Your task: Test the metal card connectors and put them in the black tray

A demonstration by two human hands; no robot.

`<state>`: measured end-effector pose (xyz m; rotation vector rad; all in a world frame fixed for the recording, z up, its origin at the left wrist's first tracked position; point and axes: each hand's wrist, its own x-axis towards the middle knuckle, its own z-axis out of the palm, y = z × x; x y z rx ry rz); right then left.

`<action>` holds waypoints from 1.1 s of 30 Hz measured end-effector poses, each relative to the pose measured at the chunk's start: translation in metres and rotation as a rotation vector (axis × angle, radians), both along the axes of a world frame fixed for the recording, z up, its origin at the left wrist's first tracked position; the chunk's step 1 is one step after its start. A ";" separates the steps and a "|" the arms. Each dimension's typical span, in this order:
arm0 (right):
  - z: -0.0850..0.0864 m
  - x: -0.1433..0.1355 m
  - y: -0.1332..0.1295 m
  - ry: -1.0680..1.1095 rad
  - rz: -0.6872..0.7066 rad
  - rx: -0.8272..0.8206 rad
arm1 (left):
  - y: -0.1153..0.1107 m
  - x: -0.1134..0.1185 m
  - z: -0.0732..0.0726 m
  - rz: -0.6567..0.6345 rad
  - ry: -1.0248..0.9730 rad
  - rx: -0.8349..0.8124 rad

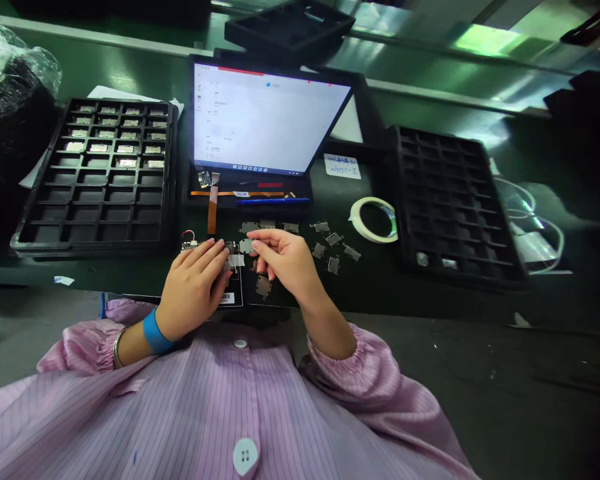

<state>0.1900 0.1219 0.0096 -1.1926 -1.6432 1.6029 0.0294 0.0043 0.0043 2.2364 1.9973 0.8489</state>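
Observation:
My left hand (pixel 193 287), with a blue wrist band, lies flat with fingers stretched over a circuit board (pixel 187 246) at the table's front edge. My right hand (pixel 285 260) pinches a small metal plate (pixel 247 246) between thumb and index finger, just right of the board. An orange ribbon cable (pixel 213 210) runs up from the board. Several similar metal plates (pixel 334 239) lie loose on the dark table to the right, and one (pixel 263 287) is below my right fingers.
A laptop (pixel 265 120) stands behind the hands, with a blue stick (pixel 273 201) before it. A partly filled black tray (pixel 95 195) is at left; another tray (pixel 447 207) is at right, beside a tape roll (pixel 359 230). Plastic wrap (pixel 15 60) covers something far left.

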 end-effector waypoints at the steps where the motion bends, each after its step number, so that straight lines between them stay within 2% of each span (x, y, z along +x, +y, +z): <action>1: 0.000 0.000 0.000 0.003 0.000 0.001 | 0.000 0.000 0.000 0.001 0.002 0.001; 16: -0.005 0.000 -0.001 -0.001 0.014 0.020 | 0.000 0.001 0.000 -0.002 0.030 -0.001; 28: -0.004 0.001 -0.002 -0.007 0.024 0.016 | 0.002 0.003 0.002 -0.026 0.211 -0.077; 33: -0.003 0.001 -0.003 -0.018 0.030 0.038 | 0.002 0.002 0.004 -0.030 0.221 -0.088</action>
